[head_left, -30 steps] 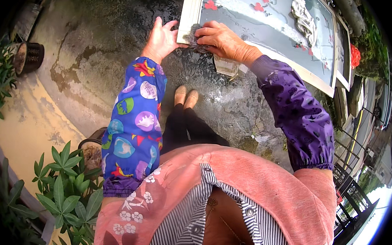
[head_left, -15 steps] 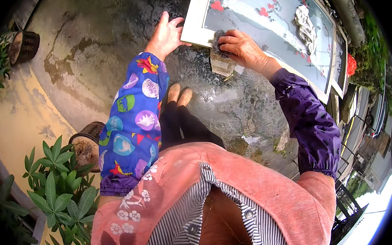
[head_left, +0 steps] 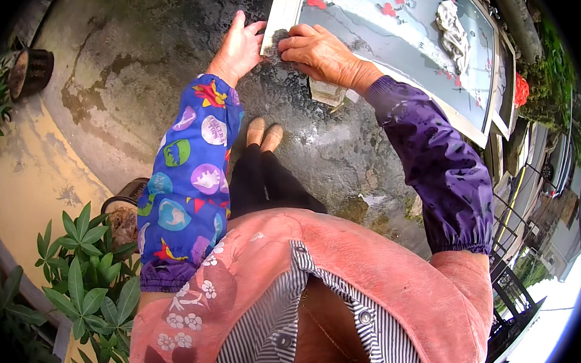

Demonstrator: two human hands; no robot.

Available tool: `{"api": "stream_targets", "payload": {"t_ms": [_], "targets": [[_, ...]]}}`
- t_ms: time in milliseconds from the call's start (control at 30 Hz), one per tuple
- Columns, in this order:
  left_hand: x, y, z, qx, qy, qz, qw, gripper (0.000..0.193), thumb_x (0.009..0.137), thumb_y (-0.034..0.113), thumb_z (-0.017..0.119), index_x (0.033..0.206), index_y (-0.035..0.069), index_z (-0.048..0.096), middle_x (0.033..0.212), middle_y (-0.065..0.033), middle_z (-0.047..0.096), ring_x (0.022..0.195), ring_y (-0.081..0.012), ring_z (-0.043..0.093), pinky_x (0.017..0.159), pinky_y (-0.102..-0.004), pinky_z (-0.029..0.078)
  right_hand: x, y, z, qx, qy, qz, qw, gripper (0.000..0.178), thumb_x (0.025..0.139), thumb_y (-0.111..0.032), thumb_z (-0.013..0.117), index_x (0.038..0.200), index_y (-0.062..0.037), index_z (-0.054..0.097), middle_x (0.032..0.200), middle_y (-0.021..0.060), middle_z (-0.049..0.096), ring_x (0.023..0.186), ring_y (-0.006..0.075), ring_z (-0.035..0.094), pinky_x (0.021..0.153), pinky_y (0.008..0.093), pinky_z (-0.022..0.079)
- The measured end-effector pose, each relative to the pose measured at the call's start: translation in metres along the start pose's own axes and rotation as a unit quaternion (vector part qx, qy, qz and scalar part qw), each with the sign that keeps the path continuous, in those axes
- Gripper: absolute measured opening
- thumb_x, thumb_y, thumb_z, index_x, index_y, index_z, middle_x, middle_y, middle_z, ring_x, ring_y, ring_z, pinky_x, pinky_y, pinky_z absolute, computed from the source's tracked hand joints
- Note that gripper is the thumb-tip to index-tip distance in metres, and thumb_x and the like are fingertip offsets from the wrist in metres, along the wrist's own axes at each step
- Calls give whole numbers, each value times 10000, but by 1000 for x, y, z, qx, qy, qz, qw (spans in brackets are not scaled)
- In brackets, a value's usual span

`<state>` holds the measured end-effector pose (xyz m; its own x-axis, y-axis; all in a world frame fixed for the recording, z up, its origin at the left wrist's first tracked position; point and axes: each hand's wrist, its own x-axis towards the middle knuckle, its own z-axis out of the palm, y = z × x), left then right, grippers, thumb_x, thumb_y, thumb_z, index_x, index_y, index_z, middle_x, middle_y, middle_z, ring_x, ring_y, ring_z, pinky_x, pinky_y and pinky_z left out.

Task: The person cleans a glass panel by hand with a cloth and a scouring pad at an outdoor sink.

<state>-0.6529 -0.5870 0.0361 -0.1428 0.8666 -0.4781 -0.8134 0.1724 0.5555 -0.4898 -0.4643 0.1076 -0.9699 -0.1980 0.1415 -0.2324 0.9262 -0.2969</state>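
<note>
My left hand (head_left: 237,50) is at the near left corner of a white-framed glass panel (head_left: 379,37). Its fingers are spread, touching the frame's side edge, with some tips hidden there. My right hand (head_left: 321,55) pinches a dark grey scouring pad (head_left: 276,42) against the white frame at that same corner. Red flower decorations mark the glass. A crumpled white cloth (head_left: 451,37) lies farther along it. Under the near edge of the frame, a pale block (head_left: 327,92) shows.
Wet, stained concrete (head_left: 145,59) spreads below. Dark plant pots (head_left: 31,72) and a leafy plant (head_left: 88,282) stand at the left beside a tan ledge (head_left: 45,166). A red flower (head_left: 521,91), greenery and railings (head_left: 511,225) are at the right.
My right hand has slid left along the frame with the scouring pad, up to the corner. My left hand has shifted slightly left and up, still beside the frame.
</note>
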Motion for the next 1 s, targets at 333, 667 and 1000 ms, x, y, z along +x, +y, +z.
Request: {"api": "stream_targets", "payload": {"t_ms": [333, 667, 1000], "targets": [[-3, 2, -13, -7, -7, -12, 1000, 820, 941, 666, 178, 1425, 12, 278, 1286, -214, 527, 1158, -334, 542, 939, -515, 449, -46, 1, -7, 17, -33, 46, 998, 293, 696, -111, 729, 982, -131, 668, 1133, -40, 619, 1131, 221, 502, 886, 373, 437], [-10, 14, -15, -54, -39, -57, 996, 835, 928, 689, 169, 1425, 27, 287, 1330, -220, 490, 1195, -344, 497, 1008, -490, 382, -17, -8, 4, 32, 5, 16, 999, 297, 703, -97, 719, 992, -138, 666, 1168, -42, 611, 1176, 228, 486, 894, 375, 429], [-5, 2, 3, -53, 8, -45, 998, 763, 956, 636, 203, 1413, 31, 287, 1335, -213, 449, 1169, -358, 510, 971, -568, 413, 25, -5, 2, 251, 210, 205, 922, 310, 779, -119, 697, 1086, -94, 658, 1136, 63, 645, 1110, 280, 545, 951, 367, 446]]}}
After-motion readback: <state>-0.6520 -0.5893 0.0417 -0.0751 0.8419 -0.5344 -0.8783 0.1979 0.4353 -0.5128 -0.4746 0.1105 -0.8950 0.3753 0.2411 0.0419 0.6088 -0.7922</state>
